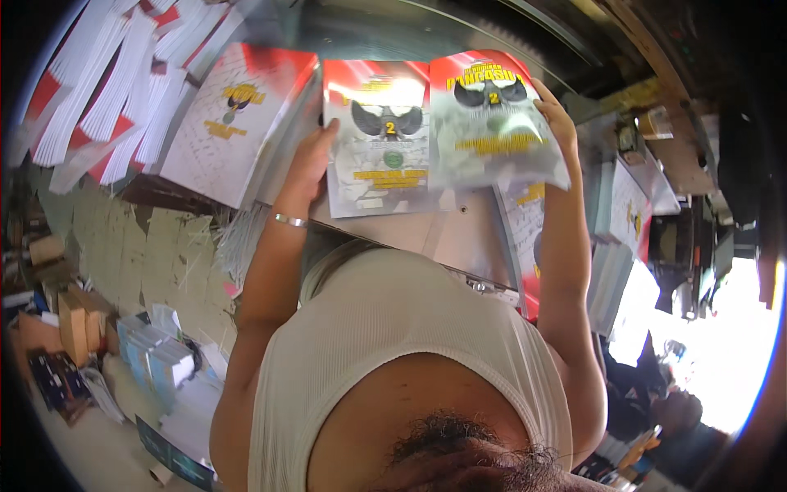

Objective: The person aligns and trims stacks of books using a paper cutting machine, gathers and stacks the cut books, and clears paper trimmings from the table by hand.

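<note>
Pinching outer edges: left hand (313, 156), middle booklet (379, 156); right hand (559, 119), curved right booklet (496, 127).

Both arms (277, 262) reach forward, hands (315, 160) well apart, the right one (560, 121) farther out

Your left hand (314, 157) grips a red-and-grey booklet (379, 152) by its left edge; your right hand (559, 123) holds a curved booklet (496, 123) alongside. White-paged stacks (94, 94) far left, bench (459, 234) below.
</note>
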`<action>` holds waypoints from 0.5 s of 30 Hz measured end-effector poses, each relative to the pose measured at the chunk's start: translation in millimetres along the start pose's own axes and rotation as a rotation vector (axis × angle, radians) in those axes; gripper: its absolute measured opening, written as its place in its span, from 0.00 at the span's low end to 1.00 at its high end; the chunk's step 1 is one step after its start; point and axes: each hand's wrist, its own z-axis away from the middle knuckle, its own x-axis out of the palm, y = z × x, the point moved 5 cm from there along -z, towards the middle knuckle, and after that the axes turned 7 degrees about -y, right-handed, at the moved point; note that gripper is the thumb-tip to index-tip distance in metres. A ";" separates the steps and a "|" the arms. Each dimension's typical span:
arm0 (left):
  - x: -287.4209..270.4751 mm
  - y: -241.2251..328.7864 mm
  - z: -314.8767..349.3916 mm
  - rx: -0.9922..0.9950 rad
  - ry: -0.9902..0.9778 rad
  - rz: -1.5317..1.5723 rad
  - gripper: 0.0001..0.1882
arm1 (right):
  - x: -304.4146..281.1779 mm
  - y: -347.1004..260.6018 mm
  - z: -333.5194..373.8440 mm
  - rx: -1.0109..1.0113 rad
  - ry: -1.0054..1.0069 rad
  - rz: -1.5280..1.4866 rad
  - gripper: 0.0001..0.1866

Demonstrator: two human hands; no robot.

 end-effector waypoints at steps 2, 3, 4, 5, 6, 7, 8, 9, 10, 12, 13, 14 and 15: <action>7.9 11.3 7.6 0.068 0.046 -0.313 0.23 | 49.5 -5.9 15.8 -0.043 -0.131 -0.026 0.34; 16.8 17.1 14.0 0.150 0.050 -0.349 0.22 | 69.4 -12.7 24.7 -0.151 -0.175 0.003 0.36; 14.5 15.9 16.3 0.166 0.060 -0.347 0.22 | 88.2 -18.6 30.4 -0.266 -0.220 0.029 0.37; 11.6 15.1 19.1 0.288 0.041 -0.363 0.23 | 100.2 -18.5 34.2 -0.288 -0.208 0.046 0.40; 14.0 17.4 23.7 0.409 0.013 -0.378 0.24 | 113.9 -20.0 42.5 -0.298 -0.217 0.051 0.40; 28.6 30.8 42.9 0.421 -0.023 -0.351 0.25 | 122.8 -24.0 49.7 -0.342 -0.152 0.000 0.39; 34.2 41.0 57.5 0.443 -0.018 -0.365 0.25 | 127.3 -28.7 57.5 -0.383 -0.087 -0.054 0.37; 38.8 52.2 71.3 0.525 -0.052 -0.339 0.26 | 132.9 -30.9 64.3 -0.399 -0.107 -0.055 0.37; 43.8 57.8 80.1 0.595 -0.098 -0.311 0.26 | 127.8 -26.6 74.9 -0.421 -0.036 0.030 0.32; 47.5 65.4 88.8 0.645 -0.142 -0.187 0.27 | 125.1 -13.9 86.0 -0.451 0.030 0.110 0.27; 48.7 71.1 92.6 0.744 -0.143 -0.217 0.28 | 127.2 -6.6 90.1 -0.515 0.069 0.125 0.21; 49.9 75.8 98.1 0.843 -0.141 -0.247 0.30 | 131.3 -1.2 94.4 -0.578 0.107 0.138 0.15; 46.6 71.8 103.2 0.861 -0.087 -0.290 0.32 | 149.2 -1.5 97.6 -0.609 0.108 0.098 0.12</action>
